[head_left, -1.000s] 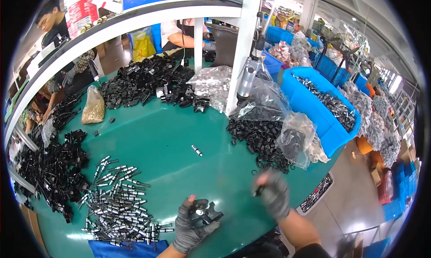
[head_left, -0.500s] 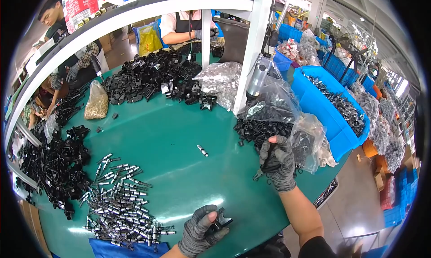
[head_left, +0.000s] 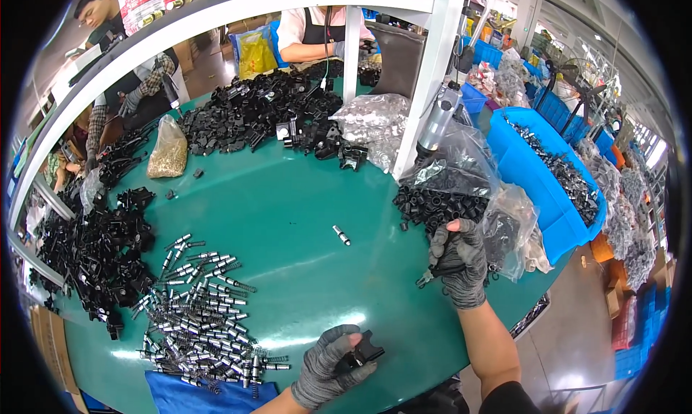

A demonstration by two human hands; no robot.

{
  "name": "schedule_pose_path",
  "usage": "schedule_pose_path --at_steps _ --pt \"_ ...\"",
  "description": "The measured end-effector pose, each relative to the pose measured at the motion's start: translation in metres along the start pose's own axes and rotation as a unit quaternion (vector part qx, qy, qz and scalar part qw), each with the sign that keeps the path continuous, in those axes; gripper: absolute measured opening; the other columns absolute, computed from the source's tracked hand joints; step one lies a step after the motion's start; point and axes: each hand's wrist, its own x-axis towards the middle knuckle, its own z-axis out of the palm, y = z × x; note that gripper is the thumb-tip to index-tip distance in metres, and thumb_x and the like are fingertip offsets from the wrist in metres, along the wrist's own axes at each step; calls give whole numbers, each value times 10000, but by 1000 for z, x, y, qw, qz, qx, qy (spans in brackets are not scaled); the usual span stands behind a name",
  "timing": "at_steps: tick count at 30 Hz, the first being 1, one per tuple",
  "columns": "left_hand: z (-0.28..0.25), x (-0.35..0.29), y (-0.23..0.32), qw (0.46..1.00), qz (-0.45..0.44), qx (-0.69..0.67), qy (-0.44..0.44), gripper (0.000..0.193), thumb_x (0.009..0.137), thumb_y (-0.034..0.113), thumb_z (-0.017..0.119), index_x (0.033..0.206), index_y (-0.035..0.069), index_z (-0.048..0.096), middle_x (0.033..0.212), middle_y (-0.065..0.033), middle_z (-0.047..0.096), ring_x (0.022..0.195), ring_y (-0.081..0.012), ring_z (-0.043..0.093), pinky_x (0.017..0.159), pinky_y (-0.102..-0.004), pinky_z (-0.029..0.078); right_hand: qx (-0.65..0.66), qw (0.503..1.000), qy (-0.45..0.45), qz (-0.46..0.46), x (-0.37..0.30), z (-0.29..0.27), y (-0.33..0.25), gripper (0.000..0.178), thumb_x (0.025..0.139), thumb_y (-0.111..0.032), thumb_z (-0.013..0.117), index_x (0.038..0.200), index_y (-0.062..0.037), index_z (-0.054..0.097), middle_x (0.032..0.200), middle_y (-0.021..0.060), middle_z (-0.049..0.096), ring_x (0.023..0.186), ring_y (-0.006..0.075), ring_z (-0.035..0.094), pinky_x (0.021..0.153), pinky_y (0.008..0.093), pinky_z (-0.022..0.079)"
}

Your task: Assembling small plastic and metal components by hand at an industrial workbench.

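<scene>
My left hand point(head_left: 333, 368), in a grey glove with a bare thumb tip, is closed round a black plastic part point(head_left: 368, 348) with a notched end, just above the green tabletop. Further right, my right hand point(head_left: 463, 264) is curled shut beside a pile of small black sleeves point(head_left: 432, 206). Small dark pieces point(head_left: 427, 278) stick out below its fingers; the rest of its hold is hidden. One silver pin point(head_left: 341, 235) with a black tip lies alone on the table point(head_left: 288, 197). A heap of silver pins with springs point(head_left: 209, 327) lies left of my left hand.
Black plastic parts form heaps at the left point(head_left: 94, 262) and back point(head_left: 252, 111). A bag of small brass-coloured pieces point(head_left: 168, 148) stands on the table. A white frame post point(head_left: 431, 82) rises near a blue bin point(head_left: 537, 187) of metal parts. Two people work across the table.
The whole scene has shifted rightward in the picture as my head turned. The black part in my left hand is tilted a little differently. My right hand stays by the sleeves, still curled.
</scene>
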Motion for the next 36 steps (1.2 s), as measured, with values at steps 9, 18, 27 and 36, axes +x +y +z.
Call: schedule_pose_path --at_steps 9,18,27,36 --pt "10 -6 3 973 -97 -207 29 899 724 -86 793 1446 198 338 1228 -115 528 1112 -221 596 917 -388 535 -64 998 -12 12 11 4 7 476 851 -283 694 1276 -141 533 1036 52 576 872 151 585 725 296 529" --pt "12 -8 3 982 -124 -131 54 799 774 -3 794 1419 179 359 1171 -61 566 1051 -178 631 895 -345 527 -202 976 21 -76 -14 30 29 469 852 -219 642 1293 -148 498 984 28 528 806 127 522 692 263 469" --pt "21 -4 7 980 -152 -120 54 714 729 67 855 1312 73 443 1161 -88 626 1041 -178 642 911 -337 523 -124 991 -39 16 -67 49 -13 351 846 -206 679 1140 -112 512 893 59 493 751 162 503 595 288 439" --pt "18 -12 5 985 -147 -69 51 682 758 208 853 1279 24 453 1078 -94 671 995 -173 661 876 -318 528 20 989 -136 61 -71 177 -43 436 795 -365 801 1046 -104 559 904 127 566 793 231 536 693 358 474"
